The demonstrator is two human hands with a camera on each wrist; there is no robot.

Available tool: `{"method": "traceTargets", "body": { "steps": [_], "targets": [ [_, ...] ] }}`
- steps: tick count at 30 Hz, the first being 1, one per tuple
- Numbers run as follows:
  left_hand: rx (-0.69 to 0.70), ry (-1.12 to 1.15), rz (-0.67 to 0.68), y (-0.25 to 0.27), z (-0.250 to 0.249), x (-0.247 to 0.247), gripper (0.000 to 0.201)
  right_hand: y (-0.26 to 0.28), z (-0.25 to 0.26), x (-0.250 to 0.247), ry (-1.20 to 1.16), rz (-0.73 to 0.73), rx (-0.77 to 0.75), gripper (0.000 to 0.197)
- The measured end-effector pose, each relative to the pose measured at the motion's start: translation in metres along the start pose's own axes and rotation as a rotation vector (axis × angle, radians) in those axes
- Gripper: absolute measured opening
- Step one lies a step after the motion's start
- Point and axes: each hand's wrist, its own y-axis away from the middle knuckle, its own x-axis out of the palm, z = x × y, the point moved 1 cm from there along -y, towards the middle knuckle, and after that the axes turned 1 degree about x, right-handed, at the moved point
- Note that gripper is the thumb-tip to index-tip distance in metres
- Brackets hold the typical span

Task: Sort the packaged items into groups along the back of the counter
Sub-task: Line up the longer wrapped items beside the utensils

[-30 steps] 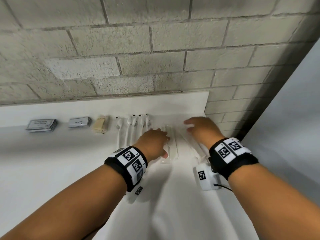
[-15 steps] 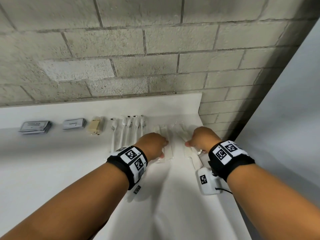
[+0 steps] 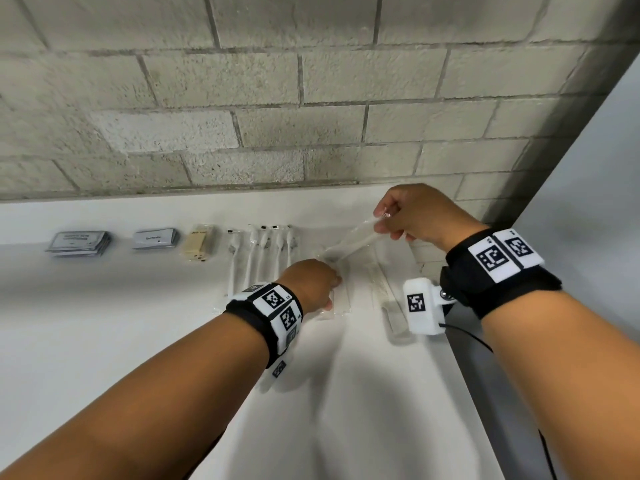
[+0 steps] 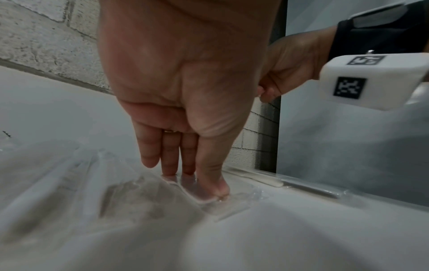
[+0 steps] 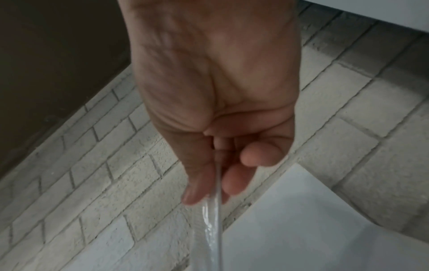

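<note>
My right hand [image 3: 412, 216], in the upper right of the head view, pinches one end of a clear packet [image 3: 349, 242] with a long white item inside, thumb against fingertips. The packet slants down and left from that pinch toward my left hand [image 3: 311, 285] at frame centre. That hand lies with fingers nearly straight, pressing the other clear packets [image 3: 341, 296] flat on the desk [image 3: 104, 323] and gripping nothing.

I judge the packet very light, its film slick and floppy, the item inside stiff. So the end seam is the spot to take, pinched firmly, or the film may slide out.

The head view alone shows the sorted row toward the left: grey cards [image 3: 79, 242], smaller cards [image 3: 156, 239], a tan block [image 3: 199, 247] and wrapped toothbrushes [image 3: 261, 258]. The left wrist view shows my fingertips [image 4: 218, 188] dimpling the film, which my knuckles hide from above. The right wrist view shows the film's edge [image 5: 214, 220] running between thumb and fingers.
</note>
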Motion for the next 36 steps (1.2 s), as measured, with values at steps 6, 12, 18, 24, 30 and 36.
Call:
{"method": "traceTargets", "body": {
  "steps": [6, 12, 18, 24, 30, 36],
  "targets": [
    [0.006, 0.038, -0.025, -0.004, 0.005, 0.004, 0.053, -0.032, 0.005, -0.006, -0.127, -0.155, -0.074, 0.016],
    [0.019, 0.057, -0.013, -0.008, 0.009, 0.008, 0.055, -0.060, -0.029, 0.054, 0.227, 0.109, 0.063, 0.033],
    [0.037, 0.045, -0.022, -0.008, 0.011, 0.010, 0.054, -0.041, -0.058, 0.055, 0.357, -0.061, 0.164, 0.027],
    [0.012, 0.051, -0.107, -0.002, 0.003, 0.005, 0.046, -0.005, -0.064, 0.078, 0.507, 0.139, 0.304, 0.072],
    [0.006, 0.069, -0.150, -0.011, -0.040, 0.009, 0.048, -0.010, -0.076, 0.071, 0.301, 0.165, 0.438, 0.030],
    [-0.061, 0.038, -0.135, -0.023, -0.040, 0.007, 0.048, -0.020, -0.091, 0.042, 0.024, 0.039, 0.570, 0.031]
  ]
}}
